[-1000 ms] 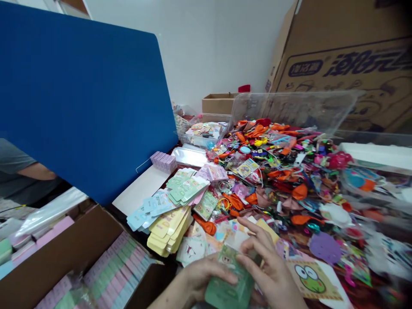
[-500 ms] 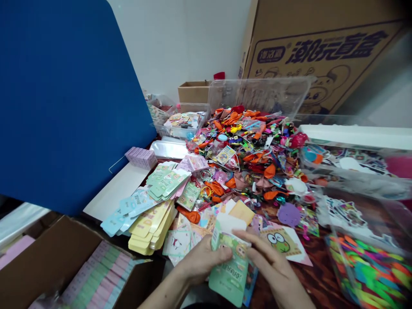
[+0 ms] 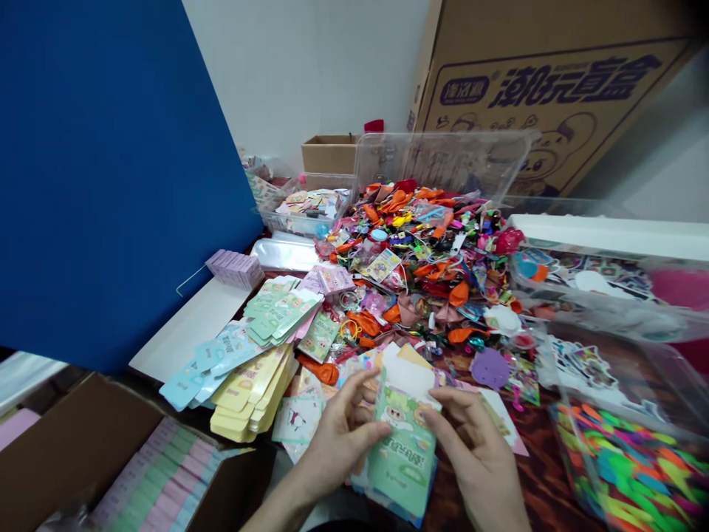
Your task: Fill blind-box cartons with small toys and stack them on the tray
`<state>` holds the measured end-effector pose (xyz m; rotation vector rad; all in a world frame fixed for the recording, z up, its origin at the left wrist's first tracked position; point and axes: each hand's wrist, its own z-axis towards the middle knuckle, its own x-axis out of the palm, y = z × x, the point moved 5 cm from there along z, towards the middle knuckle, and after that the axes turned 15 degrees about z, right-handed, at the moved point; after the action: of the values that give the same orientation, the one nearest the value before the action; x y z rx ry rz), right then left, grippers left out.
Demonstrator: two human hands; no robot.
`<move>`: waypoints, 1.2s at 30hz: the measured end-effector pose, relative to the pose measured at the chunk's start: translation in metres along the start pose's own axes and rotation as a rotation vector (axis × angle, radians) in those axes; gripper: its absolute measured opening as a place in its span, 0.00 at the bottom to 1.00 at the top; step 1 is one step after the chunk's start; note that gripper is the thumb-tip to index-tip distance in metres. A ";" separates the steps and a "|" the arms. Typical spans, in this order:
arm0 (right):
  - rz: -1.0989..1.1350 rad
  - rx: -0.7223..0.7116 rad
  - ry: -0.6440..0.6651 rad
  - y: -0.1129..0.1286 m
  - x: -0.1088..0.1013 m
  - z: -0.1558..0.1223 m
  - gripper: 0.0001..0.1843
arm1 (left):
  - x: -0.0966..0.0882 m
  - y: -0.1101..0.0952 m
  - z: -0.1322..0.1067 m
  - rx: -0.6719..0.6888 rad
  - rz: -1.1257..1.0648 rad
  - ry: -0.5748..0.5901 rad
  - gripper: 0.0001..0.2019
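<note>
My left hand (image 3: 337, 443) and my right hand (image 3: 476, 462) both grip a green printed card packet (image 3: 402, 454) low in the middle of the view. A white flap (image 3: 410, 377) stands up from its top edge, and a blue-edged card (image 3: 426, 480) shows beneath it. Just left of my left hand lies a stack of yellow flat card boxes (image 3: 249, 395). Mint green cards (image 3: 280, 310) and pale blue cards (image 3: 213, 362) lie beyond it. A small purple felt disc (image 3: 489, 368) lies beyond my right hand.
A heap of balloons and trinkets (image 3: 421, 258) fills the table's middle, backed by a clear bin (image 3: 443, 162). A blue partition (image 3: 111, 170) stands left. A cardboard box of pastel cards (image 3: 83, 462) sits lower left. Clear tubs (image 3: 631, 473) stand right, below a large printed carton (image 3: 554, 96).
The green packet has gone from a closed block to a flatter, upright shape with its white flap showing. My hands have spread apart on it, and the view has turned right.
</note>
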<state>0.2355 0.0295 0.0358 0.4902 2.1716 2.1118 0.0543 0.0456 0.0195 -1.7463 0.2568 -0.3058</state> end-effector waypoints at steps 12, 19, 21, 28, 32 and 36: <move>-0.092 0.005 0.109 0.004 -0.003 0.003 0.13 | 0.007 -0.022 -0.001 -0.055 0.126 0.138 0.19; 0.047 0.028 -0.014 0.006 -0.001 -0.003 0.14 | 0.005 -0.029 -0.003 -0.018 0.178 0.243 0.16; 0.031 0.032 0.060 0.006 0.003 -0.005 0.17 | 0.003 -0.030 -0.005 -0.011 0.199 0.286 0.13; 0.024 0.002 0.122 0.003 0.001 -0.001 0.17 | 0.001 -0.030 -0.010 0.023 0.234 0.214 0.14; -0.182 -0.151 0.390 0.011 0.004 0.004 0.09 | 0.002 -0.026 -0.010 0.032 0.208 0.196 0.25; -0.201 -0.141 0.403 0.010 0.004 0.003 0.10 | 0.001 -0.023 -0.010 0.050 0.311 0.199 0.31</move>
<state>0.2339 0.0335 0.0460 -0.1750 2.1176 2.3845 0.0524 0.0407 0.0441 -1.5987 0.6518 -0.2561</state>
